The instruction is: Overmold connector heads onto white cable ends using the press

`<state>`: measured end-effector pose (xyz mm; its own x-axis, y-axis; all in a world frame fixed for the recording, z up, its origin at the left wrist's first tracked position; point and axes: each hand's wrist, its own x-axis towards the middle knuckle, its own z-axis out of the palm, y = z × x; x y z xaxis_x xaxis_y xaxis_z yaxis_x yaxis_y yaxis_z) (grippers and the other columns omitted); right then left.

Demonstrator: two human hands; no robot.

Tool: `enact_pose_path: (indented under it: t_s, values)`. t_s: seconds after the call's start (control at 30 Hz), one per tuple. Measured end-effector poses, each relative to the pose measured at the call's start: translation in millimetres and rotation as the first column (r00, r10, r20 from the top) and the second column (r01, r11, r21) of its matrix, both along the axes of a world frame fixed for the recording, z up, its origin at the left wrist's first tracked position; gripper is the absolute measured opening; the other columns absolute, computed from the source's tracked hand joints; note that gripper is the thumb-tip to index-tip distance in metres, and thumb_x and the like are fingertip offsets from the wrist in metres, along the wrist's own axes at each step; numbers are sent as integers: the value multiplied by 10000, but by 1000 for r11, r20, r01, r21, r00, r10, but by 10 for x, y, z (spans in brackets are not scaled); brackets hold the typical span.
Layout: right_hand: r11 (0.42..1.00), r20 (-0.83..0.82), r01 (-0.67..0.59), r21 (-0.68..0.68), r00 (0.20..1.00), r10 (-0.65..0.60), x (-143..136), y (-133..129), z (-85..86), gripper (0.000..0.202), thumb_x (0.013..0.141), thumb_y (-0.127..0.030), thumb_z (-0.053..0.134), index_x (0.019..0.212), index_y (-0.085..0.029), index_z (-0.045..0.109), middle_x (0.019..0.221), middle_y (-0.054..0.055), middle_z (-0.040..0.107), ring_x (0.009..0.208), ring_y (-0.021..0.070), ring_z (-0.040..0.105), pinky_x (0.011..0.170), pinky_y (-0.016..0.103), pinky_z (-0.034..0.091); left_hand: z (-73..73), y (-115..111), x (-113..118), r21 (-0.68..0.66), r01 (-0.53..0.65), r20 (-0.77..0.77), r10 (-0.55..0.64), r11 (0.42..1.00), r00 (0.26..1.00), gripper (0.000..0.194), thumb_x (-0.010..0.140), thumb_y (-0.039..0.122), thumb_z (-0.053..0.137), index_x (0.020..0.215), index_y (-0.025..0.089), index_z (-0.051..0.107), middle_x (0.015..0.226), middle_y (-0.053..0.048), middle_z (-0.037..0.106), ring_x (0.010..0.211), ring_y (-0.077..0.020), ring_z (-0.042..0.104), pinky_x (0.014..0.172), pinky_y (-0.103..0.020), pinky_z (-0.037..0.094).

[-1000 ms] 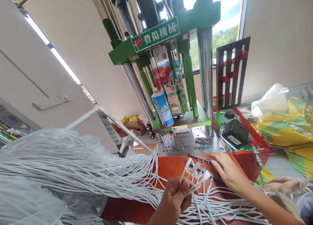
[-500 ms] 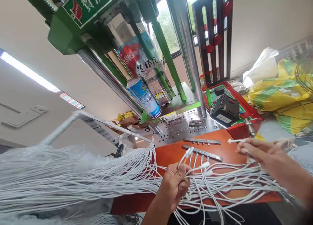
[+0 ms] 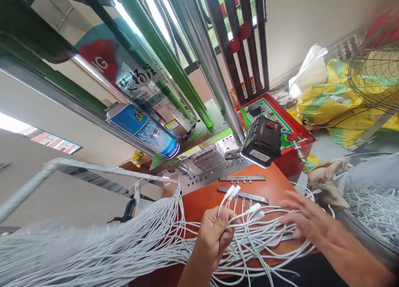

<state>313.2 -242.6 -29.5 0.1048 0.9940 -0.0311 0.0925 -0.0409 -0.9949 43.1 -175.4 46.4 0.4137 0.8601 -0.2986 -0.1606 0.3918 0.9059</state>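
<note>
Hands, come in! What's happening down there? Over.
Left hand: gripping white-tipped cables. Right hand: open, fingers spread. Possibly in the way: loose cables crisscrossing between them.

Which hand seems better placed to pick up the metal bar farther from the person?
Probably the right hand: it looks empty and open near that metal bar, while the left hand holds white cable ends.

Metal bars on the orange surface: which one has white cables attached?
The nearer bar, closer to the left hand: white cables run from its near edge. The farther bar shows only short stubs, no cables.
</note>
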Motion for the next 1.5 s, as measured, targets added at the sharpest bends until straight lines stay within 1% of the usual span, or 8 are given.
enact_pose_path:
  t_s: [0.07, 0.13, 0.27, 0.4, 0.63, 0.8, 1.2, 1.5]
  values:
    - [977, -270, -184, -111, 951, 149, -272, 177, 97, 652, 991, -638, 516, 1502, -236, 464, 1130, 128, 725, 852, 220, 710, 668, 332, 583, -6, 12, 12, 12, 9, -19, -9, 1000, 1000, 465, 946, 562, 654, 830, 112, 673, 472, 86, 293, 410, -29, 167, 414, -179, 111]
    - [941, -434, -316, -120, 869, 237, -460, 327, 202, 608, 980, -646, 545, 1383, -191, 561, 848, 58, 710, 683, 165, 629, 614, 290, 517, 7, 19, 12, 19, 2, -46, -2, 1000, 999, 464, 949, 559, 650, 837, 110, 674, 474, 89, 285, 419, -31, 165, 424, -185, 107]
    - [927, -571, -362, -99, 783, 245, -583, 452, 296, 432, 961, -605, 617, 1046, -185, 669, 691, 2, 621, 610, 117, 532, 551, 232, 398, 66, 32, -13, 40, 1, -114, 4, 999, 993, 435, 908, 551, 710, 859, 123, 646, 487, 96, 299, 433, -34, 166, 443, -203, 108]
    - [921, -674, -367, -132, 715, 188, -594, 429, 300, 392, 971, -565, 631, 979, -174, 664, 626, -25, 573, 558, 86, 453, 558, 226, 352, 116, 47, -41, 69, 34, -209, -19, 997, 978, 422, 846, 512, 791, 810, 138, 602, 524, 87, 343, 469, -40, 222, 468, -206, 141]
    - [939, -632, -308, -155, 761, 145, -601, 337, 378, 387, 956, -563, 661, 951, -176, 666, 647, -18, 599, 591, 92, 504, 580, 220, 396, 157, 40, -64, 97, 57, -271, -29, 994, 962, 406, 875, 490, 768, 767, 145, 582, 543, 84, 342, 491, -46, 241, 485, -218, 166]
    - [927, -618, -321, -197, 774, 137, -622, 277, 419, 396, 949, -578, 663, 918, -185, 632, 609, -25, 599, 536, 82, 502, 521, 205, 345, 146, -3, -94, 147, 40, -285, 3, 988, 958, 426, 915, 516, 715, 752, 161, 546, 532, 86, 334, 479, -49, 229, 462, -222, 153]
    - [891, -695, -392, -229, 707, 132, -784, 253, 460, 405, 919, -564, 713, 923, -172, 614, 733, -23, 631, 485, 37, 495, 481, 173, 352, 240, -136, -151, 344, 55, -456, 116, 937, 882, 440, 995, 514, 605, 734, 170, 524, 591, 51, 423, 532, -72, 344, 508, -230, 270]
    - [887, -688, -380, -263, 718, 103, -842, 267, 492, 434, 910, -602, 703, 916, -182, 593, 678, -17, 645, 424, 45, 496, 400, 153, 328, 374, -159, -169, 326, 92, -524, 99, 941, 846, 479, 1000, 553, 569, 707, 181, 493, 586, 44, 434, 541, -83, 363, 526, -248, 281]
